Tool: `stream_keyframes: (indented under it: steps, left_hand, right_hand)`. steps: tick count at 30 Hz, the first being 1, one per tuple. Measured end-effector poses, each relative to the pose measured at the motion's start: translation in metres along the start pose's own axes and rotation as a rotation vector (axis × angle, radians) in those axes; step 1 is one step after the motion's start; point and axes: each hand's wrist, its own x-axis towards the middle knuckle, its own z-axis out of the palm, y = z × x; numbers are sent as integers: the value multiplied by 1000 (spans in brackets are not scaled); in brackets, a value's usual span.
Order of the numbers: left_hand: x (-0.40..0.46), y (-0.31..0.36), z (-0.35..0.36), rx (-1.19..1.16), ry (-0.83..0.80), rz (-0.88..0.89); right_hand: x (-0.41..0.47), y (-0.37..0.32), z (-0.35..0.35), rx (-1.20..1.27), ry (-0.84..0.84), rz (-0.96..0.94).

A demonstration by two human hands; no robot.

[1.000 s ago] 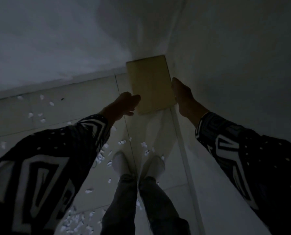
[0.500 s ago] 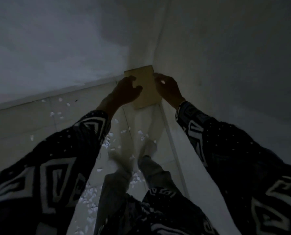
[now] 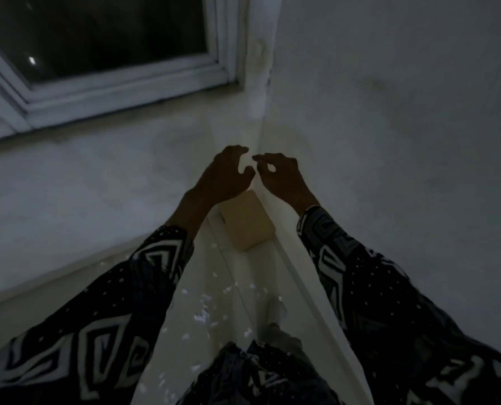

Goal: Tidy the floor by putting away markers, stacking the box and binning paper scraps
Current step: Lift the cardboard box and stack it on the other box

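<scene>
A tan cardboard box (image 3: 248,222) stands on the floor in the corner where two walls meet. My left hand (image 3: 224,173) hovers above it with fingers loosely curled and holds nothing. My right hand (image 3: 278,173) hangs beside it, fingers loosely curled with thumb and forefinger near each other, also empty. Both hands are lifted clear of the box. White paper scraps (image 3: 202,315) lie scattered on the floor tiles below my arms. No markers are visible.
A window (image 3: 97,48) with a white frame sits in the left wall above the floor. A white skirting board (image 3: 299,276) runs along the right wall. My legs and dark patterned clothing (image 3: 258,372) fill the bottom of the view. The room is dim.
Both hands have let go of the box and risen above it. The view has tilted up, bringing the window into sight.
</scene>
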Motion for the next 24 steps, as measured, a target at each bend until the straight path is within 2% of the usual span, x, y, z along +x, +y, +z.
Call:
stream_keyframes:
  steps: [3,6,11,17,24]
  left_hand:
    - [-8,18,-36,37,-21,29]
    - [-13,43,-67,74,-23,76]
    - [-16,88,-101,101,47,158]
    - [-38,130,-125,70,82,217]
    - [-89,186,-120,107,119,254]
  right_hand:
    - [-12,-29,-23,8,61,-33]
    - [-18,-56,-55,-23,87,30]
    - [-28,-89,-104,-214,184,-14]
    - [-50,-121,-148,-271,199,-41]
    - [-120,-134,-192,-238,221,-121]
